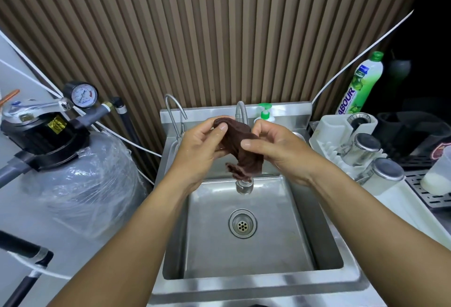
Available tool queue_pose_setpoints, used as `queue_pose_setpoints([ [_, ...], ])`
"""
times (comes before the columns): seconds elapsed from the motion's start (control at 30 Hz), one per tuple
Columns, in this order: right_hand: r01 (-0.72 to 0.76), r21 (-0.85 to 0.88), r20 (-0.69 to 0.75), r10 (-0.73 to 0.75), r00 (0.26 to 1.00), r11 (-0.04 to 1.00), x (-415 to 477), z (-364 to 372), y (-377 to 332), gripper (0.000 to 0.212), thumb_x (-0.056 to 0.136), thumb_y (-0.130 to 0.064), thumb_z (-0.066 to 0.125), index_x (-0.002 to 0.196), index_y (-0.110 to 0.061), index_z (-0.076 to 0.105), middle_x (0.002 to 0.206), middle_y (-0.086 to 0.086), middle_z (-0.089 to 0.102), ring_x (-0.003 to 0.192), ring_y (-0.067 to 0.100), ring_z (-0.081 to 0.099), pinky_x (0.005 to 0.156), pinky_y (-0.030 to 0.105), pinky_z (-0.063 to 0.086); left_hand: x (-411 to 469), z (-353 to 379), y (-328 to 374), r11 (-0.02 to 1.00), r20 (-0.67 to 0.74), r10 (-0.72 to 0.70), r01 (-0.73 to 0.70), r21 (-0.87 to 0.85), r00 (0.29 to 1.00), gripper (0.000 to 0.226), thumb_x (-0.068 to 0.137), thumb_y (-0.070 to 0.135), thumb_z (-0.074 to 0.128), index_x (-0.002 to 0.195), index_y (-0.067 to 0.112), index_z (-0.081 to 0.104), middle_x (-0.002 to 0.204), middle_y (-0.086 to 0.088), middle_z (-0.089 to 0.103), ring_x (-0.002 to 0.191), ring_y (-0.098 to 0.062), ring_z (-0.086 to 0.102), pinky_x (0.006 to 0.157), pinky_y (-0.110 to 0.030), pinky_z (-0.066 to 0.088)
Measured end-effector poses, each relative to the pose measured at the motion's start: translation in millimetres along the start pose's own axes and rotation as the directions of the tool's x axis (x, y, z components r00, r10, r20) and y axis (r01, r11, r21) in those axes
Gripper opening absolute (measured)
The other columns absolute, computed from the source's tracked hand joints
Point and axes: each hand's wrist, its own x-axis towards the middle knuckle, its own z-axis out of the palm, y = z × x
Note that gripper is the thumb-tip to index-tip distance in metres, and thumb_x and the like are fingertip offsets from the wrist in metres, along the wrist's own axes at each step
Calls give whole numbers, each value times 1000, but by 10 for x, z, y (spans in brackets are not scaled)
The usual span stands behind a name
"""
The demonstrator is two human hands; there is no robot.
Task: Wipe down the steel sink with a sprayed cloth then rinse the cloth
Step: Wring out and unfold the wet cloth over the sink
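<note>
A brown, vertically ribbed wall panel (195,38) fills the background. At the left stands a grey tank wrapped in clear plastic (80,184), topped by a black valve head with a yellow sticker (46,133) and a round white-faced pressure gauge (83,96). At the right, a tall green-capped bottle of dish liquid (361,84) stands behind a white plastic dish rack (329,131) holding two tilted glass jars with steel lids (366,143). Nearer, a translucent cup of white liquid (438,179) rests on a black slotted tray (424,197).
</note>
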Motion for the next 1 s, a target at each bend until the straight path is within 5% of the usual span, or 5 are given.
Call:
queue_pose_setpoints([
  [0.27,63,-19,-333,-66,940,998,103,-33,27,27,83,-7,79,107,-13,67,70,2,66,68,16,63,68,27,51,91,1,32,965,-112,158,-130,226,981,20,101,23,53,91,19,70,85,-1,70,82,-15,63,76,-44,53],
  [0.4,8,-406,-359,-168,918,914,109,-21,-22,33,90,-35,73,70,-11,61,63,-6,50,63,9,47,63,29,38,118,34,71,926,-151,230,-169,338,961,23,103,27,47,88,14,60,79,0,62,75,-13,57,71,-44,50],
  [0.57,-50,-364,-418,-115,901,930,128,88,-3,36,97,-46,61,75,-21,46,70,-8,47,64,9,45,63,27,38,114,126,83,855,-192,324,-200,479,926,25,106,31,39,93,15,52,78,4,57,74,-15,56,73,-43,50],
  [0.77,46,220,-303,24,953,974,103,84,12,36,85,-4,76,115,-11,57,98,14,75,89,28,73,79,40,58,168,88,-4,971,-342,112,-29,238,933,31,97,40,46,81,15,54,76,-4,59,72,-21,55,79,-61,52],
  [1.0,94,-162,-576,-172,799,982,63,189,114,26,94,-20,69,108,-33,51,60,8,65,52,21,60,53,33,49,144,80,-97,988,-363,30,27,151,931,7,94,34,56,93,35,62,87,-15,67,74,-30,63,76,-55,56],
])
